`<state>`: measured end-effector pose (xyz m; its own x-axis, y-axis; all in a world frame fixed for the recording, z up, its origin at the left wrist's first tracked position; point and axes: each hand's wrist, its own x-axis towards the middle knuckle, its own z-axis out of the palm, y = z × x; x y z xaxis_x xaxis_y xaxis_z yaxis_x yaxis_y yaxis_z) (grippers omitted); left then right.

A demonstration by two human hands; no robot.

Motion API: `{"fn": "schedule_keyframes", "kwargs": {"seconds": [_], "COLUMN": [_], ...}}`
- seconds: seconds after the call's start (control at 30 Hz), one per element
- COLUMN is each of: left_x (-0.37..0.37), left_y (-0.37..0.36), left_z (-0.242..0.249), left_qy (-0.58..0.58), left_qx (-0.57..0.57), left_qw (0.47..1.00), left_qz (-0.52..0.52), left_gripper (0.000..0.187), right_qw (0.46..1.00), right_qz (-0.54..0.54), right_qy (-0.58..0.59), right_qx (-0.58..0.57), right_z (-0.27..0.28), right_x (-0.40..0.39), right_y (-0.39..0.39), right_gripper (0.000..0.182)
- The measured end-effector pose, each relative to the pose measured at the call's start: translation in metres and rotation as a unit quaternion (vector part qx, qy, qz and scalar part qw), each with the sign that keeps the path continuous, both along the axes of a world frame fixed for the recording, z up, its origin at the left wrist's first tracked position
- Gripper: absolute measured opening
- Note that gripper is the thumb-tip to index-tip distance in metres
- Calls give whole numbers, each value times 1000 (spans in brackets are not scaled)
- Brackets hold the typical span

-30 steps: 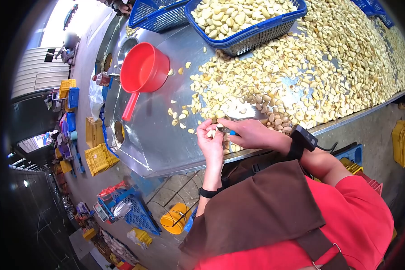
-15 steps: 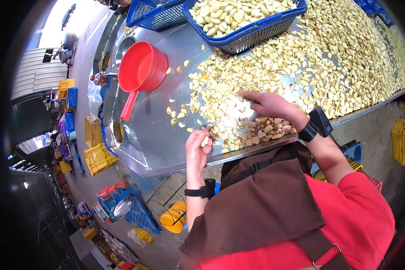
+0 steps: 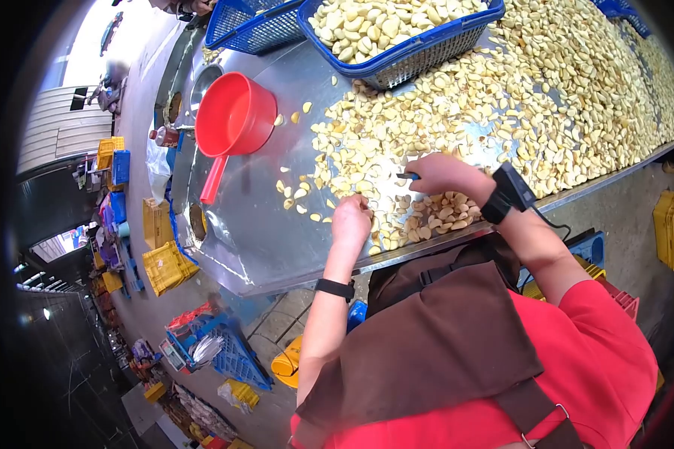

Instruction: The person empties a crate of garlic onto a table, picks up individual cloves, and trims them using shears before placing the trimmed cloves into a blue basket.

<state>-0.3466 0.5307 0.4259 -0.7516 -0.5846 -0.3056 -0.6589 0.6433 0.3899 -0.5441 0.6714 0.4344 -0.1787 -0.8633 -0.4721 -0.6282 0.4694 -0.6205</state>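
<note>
My left hand (image 3: 351,221) is closed with its fingers curled down over pale kernels; what it pinches is hidden under the fingers. To its right, my right hand (image 3: 443,176) is wrapped round a small dark tool (image 3: 408,176), perhaps a short knife, whose end sticks out toward the left. Cream-coloured kernels (image 3: 419,112), almond-shaped, lie loose about both hands. Below my right hand, by the table's front edge, is a cluster of browner kernels (image 3: 445,215) that look unpeeled.
A red dipper (image 3: 236,116) stands left on the metal table (image 3: 277,247). A blue basket (image 3: 404,63) full of kernels is at the back, beside another blue basket (image 3: 251,30). Another person's hand (image 3: 200,6) shows top left. Yellow crates (image 3: 168,266) stand on the floor.
My left hand has moved up and right, and the pale kernel seen in it is hidden now. My right hand has drawn its outstretched finger in, and the dark tool shows more.
</note>
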Motion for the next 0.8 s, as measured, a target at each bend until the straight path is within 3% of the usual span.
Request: {"fn": "schedule_keyframes", "kwargs": {"seconds": [0.03, 0.17, 0.33, 0.4, 0.53, 0.63, 0.73, 0.8], "left_x": [-2, 0, 12, 1, -16, -21, -21, -15], "left_y": [3, 3, 2, 12, 29, 26, 19, 16], "left_z": [-3, 2, 13, 15, 12, 11, 5, -1], "left_qy": [-17, -10, 56, 110, 31, -25, -4, 48], "left_qx": [4, 76, 13, -23, 15, -2, -15, -26], "left_qw": [1000, 995, 995, 994, 997, 996, 996, 996], "left_qz": [16, 59, 86, 10, -72, -81, -86, -70], "left_gripper": [20, 15, 18, 20, 19, 18, 19, 12], "right_qw": [996, 968, 970, 973, 967, 973, 970, 961], "right_qz": [-36, -157, -183, -185, -180, -180, -171, -171], "right_qy": [5, 41, -42, -55, -54, -69, -82, -217], "right_qx": [-84, -194, -152, -130, -170, -126, -153, -15], "right_z": [-17, -15, 6, 6, 8, 19, 15, 40], "right_x": [6, 14, -1, -3, 4, 5, 3, 1], "right_y": [-4, -26, -14, -15, -19, -14, -6, 0], "right_gripper": [29, 33, 40, 40, 42, 43, 42, 42]}}
